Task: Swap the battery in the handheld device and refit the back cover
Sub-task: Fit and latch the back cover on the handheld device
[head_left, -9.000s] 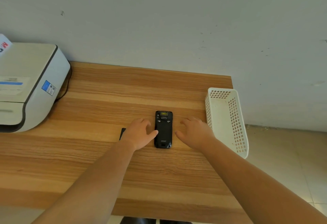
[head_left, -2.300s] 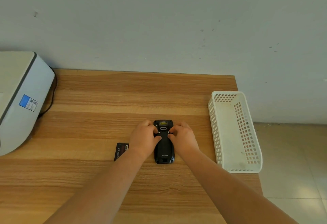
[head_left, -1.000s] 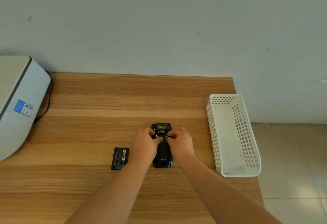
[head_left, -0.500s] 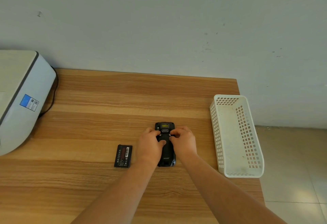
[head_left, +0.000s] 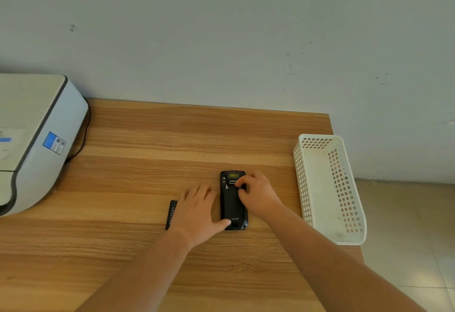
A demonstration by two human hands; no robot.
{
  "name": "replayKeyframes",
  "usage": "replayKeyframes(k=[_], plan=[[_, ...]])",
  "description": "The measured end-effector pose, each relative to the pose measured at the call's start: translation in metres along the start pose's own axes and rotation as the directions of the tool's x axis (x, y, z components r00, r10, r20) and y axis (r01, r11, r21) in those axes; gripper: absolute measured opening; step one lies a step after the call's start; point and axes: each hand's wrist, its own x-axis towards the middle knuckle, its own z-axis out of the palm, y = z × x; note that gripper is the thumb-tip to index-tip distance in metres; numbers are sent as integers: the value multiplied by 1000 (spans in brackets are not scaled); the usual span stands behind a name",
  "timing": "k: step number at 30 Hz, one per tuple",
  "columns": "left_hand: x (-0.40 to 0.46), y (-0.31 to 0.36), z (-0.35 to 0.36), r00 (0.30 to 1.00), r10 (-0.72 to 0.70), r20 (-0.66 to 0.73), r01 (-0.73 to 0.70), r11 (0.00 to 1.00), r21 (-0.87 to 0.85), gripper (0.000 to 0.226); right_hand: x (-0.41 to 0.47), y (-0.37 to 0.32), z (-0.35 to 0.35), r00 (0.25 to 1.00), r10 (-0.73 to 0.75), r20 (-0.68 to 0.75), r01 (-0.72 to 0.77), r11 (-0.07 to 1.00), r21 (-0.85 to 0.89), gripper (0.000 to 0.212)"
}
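Black handheld device [head_left: 233, 203] lies back-up on the table [head_left: 147, 144] between both hands. Left hand [head_left: 197, 210] is spread flat, thumb bracing its lower edge, probably steadying it; right hand [head_left: 258, 197] pinches narrowly at the upper latch, likely working the cover. Spare battery [head_left: 171, 214] sits partly hidden under the left hand's outer side.

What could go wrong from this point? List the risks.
1. The right hand works at one latch near the top of the handheld device while the left hand only rests its thumb at the lower edge; the device could slide or twist on the smooth table.
2. The left hand lies over the spare battery beside the device and could knock it aside.
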Motion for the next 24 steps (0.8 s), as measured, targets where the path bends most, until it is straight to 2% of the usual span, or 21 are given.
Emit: replayKeyframes(k=[6, 14, 16, 20, 22, 24], plan=[[-10, 7, 11, 999, 3, 49, -6, 998, 64, 81, 1, -9, 0, 995, -28, 101, 47, 979, -199, 37], [-8, 12, 15, 997, -22, 70, 17, 997, 71, 75, 1, -21, 3, 990, 44, 131, -7, 963, -270, 43], [-9, 13, 16, 997, -31, 72, 26, 998, 62, 74, 1, -22, 2, 992, 48, 119, -20, 975, -223, 39], [-10, 13, 18, 997, -36, 74, 31, 997, 67, 72, -5, -20, -6, 999, 16, 39, -14, 999, -32, 14], [-12, 13, 19, 997, -34, 74, 29, 997, 69, 72, -11, -17, -10, 1000, 12, 9, -13, 998, 55, 12], [-14, 13, 19, 997, -29, 75, 24, 998, 64, 70, -16, -13, -11, 1000, 0, 7, -1, 998, 66, 18]])
